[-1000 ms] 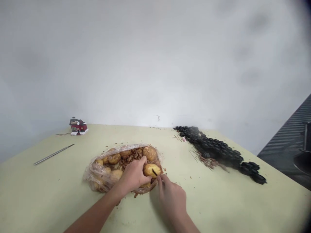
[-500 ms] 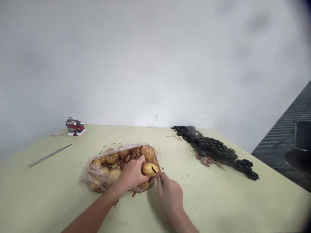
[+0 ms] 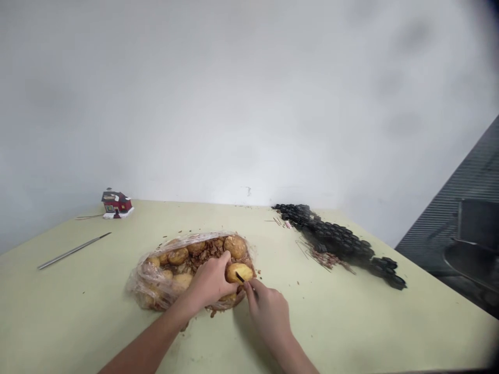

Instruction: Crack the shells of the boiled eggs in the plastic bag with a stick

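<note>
A yellow potato (image 3: 239, 272) lies at the right end of a clear plastic bag (image 3: 141, 285), and its upper side looks peeled. My left hand (image 3: 213, 280) is closed around the potato's left side, thumb below and fingers above. Pinched in my right hand (image 3: 268, 309) is a small knife (image 3: 239, 277), its narrow dark blade against the potato's face; the handle is mostly hidden by the fingers. Around the left hand the open bag holds several unpeeled potatoes (image 3: 178, 256) and brown peelings (image 3: 210, 251).
A thin metal tool (image 3: 74, 250) with a dark pointed tip lies at the left. Behind it stands a small red toy house (image 3: 117, 205). Black plastic cups (image 3: 335, 236) stretch along the right side, with thin wires and reddish bits (image 3: 329, 259) beside them. A dark chair (image 3: 473, 254) stands beyond the table (image 3: 390, 322).
The knife blade has shifted slightly left and down across the potato, with my right hand moving along. My left hand keeps its hold. The whole view has shifted a little.
</note>
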Tool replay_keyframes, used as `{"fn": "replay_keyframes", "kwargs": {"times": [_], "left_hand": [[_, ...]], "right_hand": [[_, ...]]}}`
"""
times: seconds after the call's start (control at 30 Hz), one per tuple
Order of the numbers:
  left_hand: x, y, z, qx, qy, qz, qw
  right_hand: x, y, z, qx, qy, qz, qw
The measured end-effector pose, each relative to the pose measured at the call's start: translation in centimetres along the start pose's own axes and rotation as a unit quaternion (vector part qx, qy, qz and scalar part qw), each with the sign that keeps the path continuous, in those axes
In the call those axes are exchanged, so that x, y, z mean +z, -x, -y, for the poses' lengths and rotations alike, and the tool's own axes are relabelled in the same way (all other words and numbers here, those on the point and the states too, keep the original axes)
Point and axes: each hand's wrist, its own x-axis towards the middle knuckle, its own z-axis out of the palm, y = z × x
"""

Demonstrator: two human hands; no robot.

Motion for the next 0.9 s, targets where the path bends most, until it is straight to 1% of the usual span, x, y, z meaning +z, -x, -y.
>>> {"fn": "replay_keyframes", "kwargs": {"times": [0.1, 0.13, 0.3, 0.47, 0.6, 0.77, 0.9], "left_hand": [[0.0, 0.0, 0.0, -0.004, -0.002, 0.002, 1.000], [-0.1, 0.0, -0.1, -0.005, -0.003, 0.003, 1.000], [-0.1, 0.0, -0.2, -0.005, 0.003, 0.005, 1.000], [-0.1, 0.0, -0.2, -0.010, 0.000, -0.001, 1.000], [0.0, -0.1, -0.2, -0.011, 0.004, -0.002, 1.000], [0.0, -0.1, -0.2, -0.012, 0.005, 0.001, 1.000], [0.0, -0.1, -0.3, -0.013, 0.005, 0.003, 1.000]], "right_hand": [[-0.4, 0.0, -0.3, 0.064, 0.008, 0.000, 0.998], [-0.6, 0.0, -0.3, 0.074, 0.000, 0.001, 0.997], [-1.1, 0.0, -0.3, 0.031, -0.062, 0.030, 0.997], [-1.3, -0.2, -1.0, 0.085, -0.061, 0.011, 0.994], [-1.3, -0.5, -0.9, 0.049, -0.096, 0.028, 0.994], [-1.3, -1.0, -0.4, 0.081, -0.088, 0.010, 0.993], [-1.5, -1.4, -0.3, 0.064, -0.097, 0.013, 0.993]]}}
